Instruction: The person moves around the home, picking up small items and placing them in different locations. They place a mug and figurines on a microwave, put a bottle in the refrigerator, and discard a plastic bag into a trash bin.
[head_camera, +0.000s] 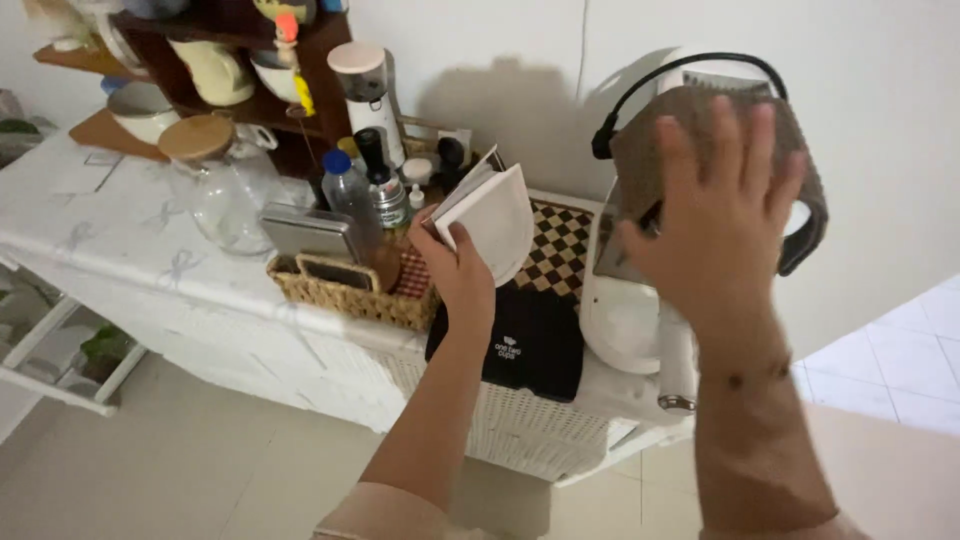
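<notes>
Brown cloth (700, 130) spread over the top of a white appliance (625, 320) at the cabinet's (520, 430) right end, pressed flat by the right hand (715, 215), fingers splayed open to cover more surface. Left hand (460, 275) closed around a stack of white paper filters (495, 215), lifted clear above the checkered mat (560, 245), beside the wicker basket (345, 295) near the front edge.

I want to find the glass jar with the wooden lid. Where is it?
In the head view, the glass jar stands on the white counter at the left, just left of the wicker basket.
</notes>
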